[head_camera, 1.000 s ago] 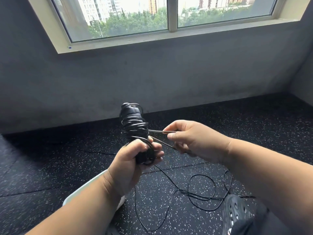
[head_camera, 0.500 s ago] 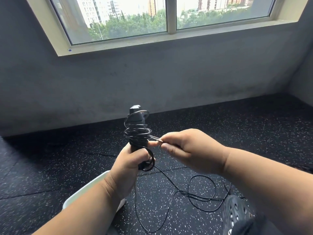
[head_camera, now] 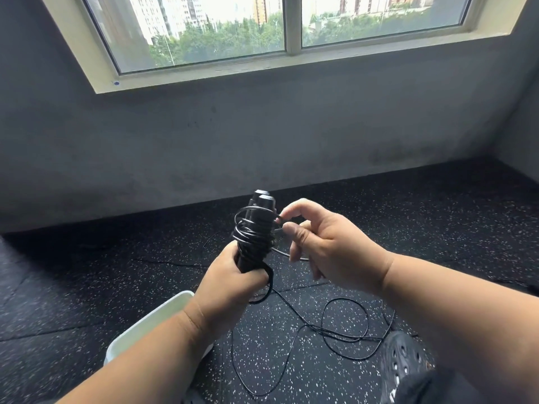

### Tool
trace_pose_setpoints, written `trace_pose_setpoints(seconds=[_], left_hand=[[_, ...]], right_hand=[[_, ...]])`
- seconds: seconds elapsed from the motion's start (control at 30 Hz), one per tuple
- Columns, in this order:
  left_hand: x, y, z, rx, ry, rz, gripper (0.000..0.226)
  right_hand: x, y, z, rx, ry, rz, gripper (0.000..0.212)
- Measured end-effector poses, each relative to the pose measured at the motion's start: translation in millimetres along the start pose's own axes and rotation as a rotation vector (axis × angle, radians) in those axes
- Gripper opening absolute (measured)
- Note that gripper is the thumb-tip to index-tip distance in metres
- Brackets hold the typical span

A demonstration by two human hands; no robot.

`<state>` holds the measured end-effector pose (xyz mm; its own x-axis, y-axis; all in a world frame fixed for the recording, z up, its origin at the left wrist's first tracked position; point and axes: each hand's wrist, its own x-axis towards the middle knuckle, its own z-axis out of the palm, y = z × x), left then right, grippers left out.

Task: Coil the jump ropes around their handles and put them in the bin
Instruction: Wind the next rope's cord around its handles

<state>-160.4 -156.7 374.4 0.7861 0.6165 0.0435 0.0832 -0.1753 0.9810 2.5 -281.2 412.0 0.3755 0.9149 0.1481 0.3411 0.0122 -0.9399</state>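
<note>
Two black jump rope handles [head_camera: 261, 212] stand upright together, with several turns of thin black rope wound round them. My left hand [head_camera: 233, 287] grips their lower end. My right hand [head_camera: 329, 246] is just right of the handles and pinches the rope between thumb and forefinger beside the coil. The loose rope [head_camera: 344, 328] hangs down from my hands and lies in loops on the floor. A white bin [head_camera: 151, 322] sits on the floor under my left forearm, mostly hidden by it.
The floor is black rubber matting with white specks [head_camera: 87, 287]. A grey wall [head_camera: 262, 135] with a window runs across the back. A black perforated shoe [head_camera: 404, 363] shows at the lower right, next to the rope loops.
My right hand has carried the rope up and round the handles, from a pull to the right to a pinch close beside the coil. The handles have tilted a little.
</note>
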Motion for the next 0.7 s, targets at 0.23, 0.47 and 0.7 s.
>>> trace_pose_setpoints(seconds=[0.23,0.47,0.7], left_hand=[[-4.6,12.8,1.6,-0.476,-0.067,-0.140,0.032],[-3.0,10.3,-9.4,-0.594,-0.109,-0.285,0.040],[-1.3,12.0,-16.6,-0.591,-0.132,-0.286,0.043]], right_hand=[[2.3,3.6,7.3,0.228,-0.043,-0.013,0.006],[6.3,13.6,3.4,0.033,0.037,-0.086,0.007],[6.4,17.7,0.3,-0.042,-0.007,-0.087,0.011]])
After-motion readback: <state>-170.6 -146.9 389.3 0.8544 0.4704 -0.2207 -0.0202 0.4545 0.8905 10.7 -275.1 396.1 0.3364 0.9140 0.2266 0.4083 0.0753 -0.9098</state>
